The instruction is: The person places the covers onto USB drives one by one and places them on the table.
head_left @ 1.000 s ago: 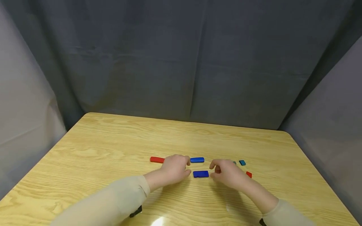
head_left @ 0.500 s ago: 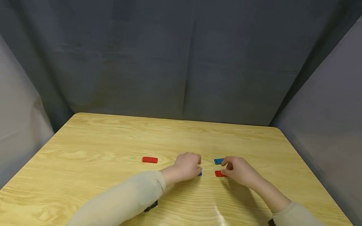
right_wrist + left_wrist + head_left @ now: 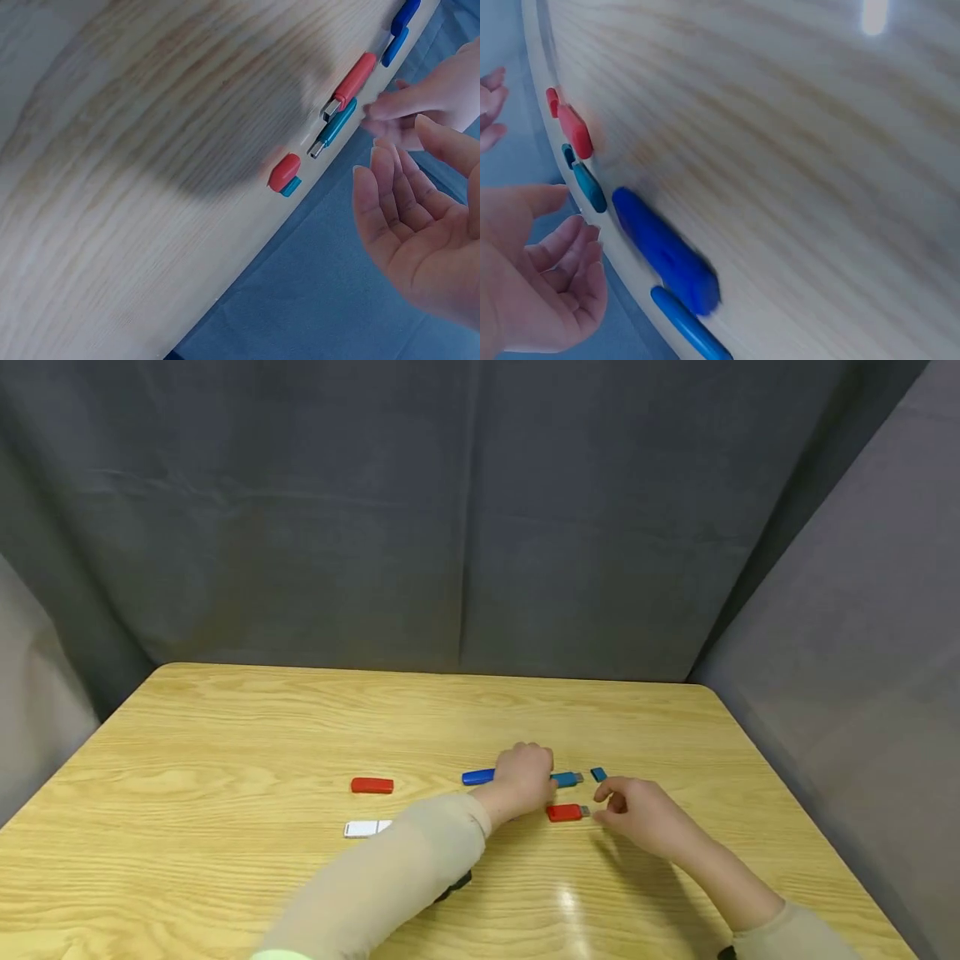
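My left hand [image 3: 522, 777], fingers loosely curled and holding nothing, hovers at the near end of a teal USB stick [image 3: 566, 779]. Just in front lies a red USB stick [image 3: 567, 812]; both sticks show bare metal plugs pointing right. My right hand [image 3: 641, 810] is to the right of those plugs, its fingers bent and nothing between them. A teal cap [image 3: 598, 773] lies by its fingertips. The red cap [image 3: 284, 172] shows in the right wrist view but is hidden by that hand in the head view. A dark blue USB stick [image 3: 664, 251] lies behind my left hand.
Left of my left hand lies a bright blue USB stick [image 3: 477, 777]. Farther left are a closed red USB stick [image 3: 372, 785] and a white one [image 3: 366, 828], partly behind my sleeve. The wooden table [image 3: 262, 727] ends at a dark curtain [image 3: 337, 527].
My left hand has moved right, past the blue sticks to the teal one. My right hand has shifted slightly right of the red and teal plugs. The head view has turned right.
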A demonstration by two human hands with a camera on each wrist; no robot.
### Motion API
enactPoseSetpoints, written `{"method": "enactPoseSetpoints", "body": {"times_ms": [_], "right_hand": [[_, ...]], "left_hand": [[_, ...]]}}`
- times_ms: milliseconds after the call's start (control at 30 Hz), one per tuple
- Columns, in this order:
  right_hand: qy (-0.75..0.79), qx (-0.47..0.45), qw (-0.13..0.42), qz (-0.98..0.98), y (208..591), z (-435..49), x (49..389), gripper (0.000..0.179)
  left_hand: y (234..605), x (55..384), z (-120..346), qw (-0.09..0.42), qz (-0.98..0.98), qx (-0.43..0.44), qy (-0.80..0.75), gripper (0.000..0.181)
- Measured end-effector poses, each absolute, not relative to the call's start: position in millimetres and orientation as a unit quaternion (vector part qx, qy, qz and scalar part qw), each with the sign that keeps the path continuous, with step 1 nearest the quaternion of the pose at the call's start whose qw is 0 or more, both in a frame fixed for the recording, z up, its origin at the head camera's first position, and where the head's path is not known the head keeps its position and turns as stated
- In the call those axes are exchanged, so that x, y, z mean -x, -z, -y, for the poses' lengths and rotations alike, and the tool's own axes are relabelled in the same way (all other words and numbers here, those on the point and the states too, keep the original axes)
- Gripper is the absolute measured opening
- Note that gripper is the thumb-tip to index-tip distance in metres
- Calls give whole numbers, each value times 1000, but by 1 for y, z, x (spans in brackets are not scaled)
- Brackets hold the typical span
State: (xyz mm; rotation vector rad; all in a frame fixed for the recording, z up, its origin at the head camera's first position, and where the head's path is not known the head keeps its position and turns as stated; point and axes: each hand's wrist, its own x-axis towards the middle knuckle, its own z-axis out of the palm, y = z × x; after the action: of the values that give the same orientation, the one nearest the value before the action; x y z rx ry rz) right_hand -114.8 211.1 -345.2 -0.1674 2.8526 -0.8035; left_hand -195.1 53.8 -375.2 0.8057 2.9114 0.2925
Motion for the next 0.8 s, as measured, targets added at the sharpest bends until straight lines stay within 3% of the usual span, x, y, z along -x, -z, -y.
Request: {"method": "enactPoseSetpoints", "body": {"times_ms": [333,500,800], "right_hand": [[280,64,86,-954,347,-208,111,18],[277,54,94,-955,344,-207,111,21],[259,50,86,-961,344,-210,117,21]], "left_hand": [[384,199,-72,61,-968,-234,-59,19],[385,200,-71,89,-967,-221,-92,11],[376,195,-52,106,-954,-233,-157,36]]}}
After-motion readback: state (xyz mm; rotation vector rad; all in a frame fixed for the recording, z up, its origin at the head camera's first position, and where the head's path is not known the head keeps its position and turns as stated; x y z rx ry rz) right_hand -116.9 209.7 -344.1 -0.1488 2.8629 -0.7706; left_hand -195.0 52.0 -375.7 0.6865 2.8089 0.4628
